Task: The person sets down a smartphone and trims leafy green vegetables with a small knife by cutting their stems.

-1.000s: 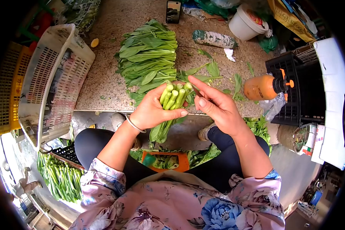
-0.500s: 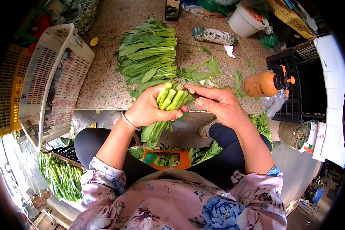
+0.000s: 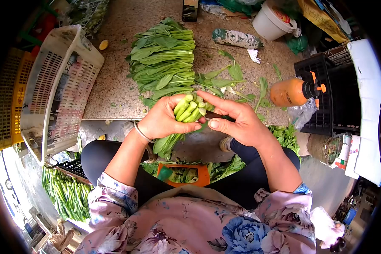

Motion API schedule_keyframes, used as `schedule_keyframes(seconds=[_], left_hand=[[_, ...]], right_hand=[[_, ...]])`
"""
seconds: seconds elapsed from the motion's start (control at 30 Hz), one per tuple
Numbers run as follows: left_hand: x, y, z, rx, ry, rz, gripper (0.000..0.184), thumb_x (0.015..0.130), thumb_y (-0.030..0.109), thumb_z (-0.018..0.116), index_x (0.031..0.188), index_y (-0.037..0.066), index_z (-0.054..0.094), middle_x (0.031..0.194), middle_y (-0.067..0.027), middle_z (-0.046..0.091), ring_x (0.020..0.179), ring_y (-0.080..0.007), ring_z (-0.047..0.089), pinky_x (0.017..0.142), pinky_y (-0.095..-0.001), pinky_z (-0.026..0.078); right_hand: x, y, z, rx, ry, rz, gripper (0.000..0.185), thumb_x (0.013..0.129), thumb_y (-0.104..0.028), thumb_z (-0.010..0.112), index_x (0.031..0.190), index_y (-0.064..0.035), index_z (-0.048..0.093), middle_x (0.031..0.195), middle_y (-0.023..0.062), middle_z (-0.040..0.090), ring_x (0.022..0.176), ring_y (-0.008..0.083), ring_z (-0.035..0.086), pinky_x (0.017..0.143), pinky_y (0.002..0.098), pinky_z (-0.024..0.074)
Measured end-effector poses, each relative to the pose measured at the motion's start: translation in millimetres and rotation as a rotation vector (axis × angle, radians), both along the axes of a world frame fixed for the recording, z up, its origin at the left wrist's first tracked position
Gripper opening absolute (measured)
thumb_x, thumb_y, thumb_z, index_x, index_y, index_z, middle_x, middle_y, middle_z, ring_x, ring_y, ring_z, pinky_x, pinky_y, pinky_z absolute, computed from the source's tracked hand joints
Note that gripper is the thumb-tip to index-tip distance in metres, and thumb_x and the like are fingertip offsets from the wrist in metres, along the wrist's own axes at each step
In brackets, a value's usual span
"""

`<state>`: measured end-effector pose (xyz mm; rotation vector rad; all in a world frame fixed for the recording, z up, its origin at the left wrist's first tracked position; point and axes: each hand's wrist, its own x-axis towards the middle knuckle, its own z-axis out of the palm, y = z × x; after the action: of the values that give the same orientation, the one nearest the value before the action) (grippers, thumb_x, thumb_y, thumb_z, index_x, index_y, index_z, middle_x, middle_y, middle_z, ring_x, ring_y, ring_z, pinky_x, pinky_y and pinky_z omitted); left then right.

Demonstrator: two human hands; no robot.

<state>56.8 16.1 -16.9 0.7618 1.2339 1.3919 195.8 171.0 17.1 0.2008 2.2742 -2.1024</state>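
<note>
My left hand [image 3: 161, 119] is wrapped round a bunch of leafy green stems [image 3: 187, 109], probably choy sum. The cut ends point up and away from me, and the leaves hang below the palm. My right hand [image 3: 243, 122] is closed on a small knife [image 3: 213, 114], its dark blade against the right side of the stem ends; most of its handle is hidden. The right index finger reaches over the tops of the stems. Just beyond both hands, a neat pile of the same greens [image 3: 163, 59] lies on the stone table [image 3: 114, 91].
Loose leaves [image 3: 235, 72] and a wrapped roll [image 3: 237, 39] lie on the table. An orange spray bottle [image 3: 288, 92] stands right, beside a black crate [image 3: 315, 108]. A white plastic basket [image 3: 74, 80] is at left. Below are an orange container [image 3: 204, 175] and more greens [image 3: 67, 192].
My right hand has shifted slightly down and left, and more of the knife blade shows beside the stems. My left hand keeps its grip. A pale pink shape has appeared at lower right.
</note>
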Motion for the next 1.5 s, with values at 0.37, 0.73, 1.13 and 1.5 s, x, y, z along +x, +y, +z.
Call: schedule_keyframes(seconds=[0.37, 0.73, 1.13, 1.5], left_hand=[[3, 0, -9, -0.059, -0.099, -0.103, 0.030, 0.072, -0.001, 0.066, 0.100, 0.002, 0.057, 0.087, -0.0030, 0.064, 0.077, -0.0080, 0.059, 0.071, -0.0217, 0.048], [5, 9, -21, -0.125, -0.088, -0.092, 0.038, 0.072, 0.000, 0.068, 0.108, 0.003, 0.053, 0.084, -0.0074, 0.065, 0.070, -0.0092, 0.059, 0.061, -0.0221, 0.050], [9, 7, -28, -0.097, 0.189, -0.007, 0.026, 0.070, 0.005, 0.069, 0.094, 0.001, 0.059, 0.078, 0.0004, 0.058, 0.069, -0.0062, 0.050, 0.065, -0.0219, 0.044], [10, 6, -30, -0.128, 0.303, -0.047, 0.023, 0.071, 0.004, 0.069, 0.091, 0.001, 0.057, 0.076, 0.0029, 0.058, 0.069, -0.0040, 0.049, 0.064, -0.0203, 0.044]], right_hand=[[3, 11, -9, 0.008, -0.055, 0.023, 0.038, 0.083, -0.016, 0.061, 0.118, -0.0021, 0.053, 0.103, 0.0085, 0.063, 0.092, 0.0081, 0.056, 0.080, 0.0229, 0.0437], [3, 7, -22, -0.159, -0.276, -0.251, 0.034, 0.086, -0.015, 0.057, 0.118, -0.0033, 0.054, 0.102, 0.0066, 0.062, 0.089, 0.0074, 0.053, 0.079, 0.0220, 0.0423], [3, -2, -15, -0.247, -0.215, -0.047, 0.049, 0.088, -0.015, 0.054, 0.133, -0.0072, 0.035, 0.096, 0.0022, 0.057, 0.086, 0.0056, 0.049, 0.077, 0.0211, 0.0420], [1, 0, -27, -0.120, -0.188, -0.106, 0.039, 0.087, -0.013, 0.056, 0.124, -0.0087, 0.049, 0.068, -0.0090, 0.044, 0.055, 0.0011, 0.029, 0.047, 0.0173, 0.0237]])
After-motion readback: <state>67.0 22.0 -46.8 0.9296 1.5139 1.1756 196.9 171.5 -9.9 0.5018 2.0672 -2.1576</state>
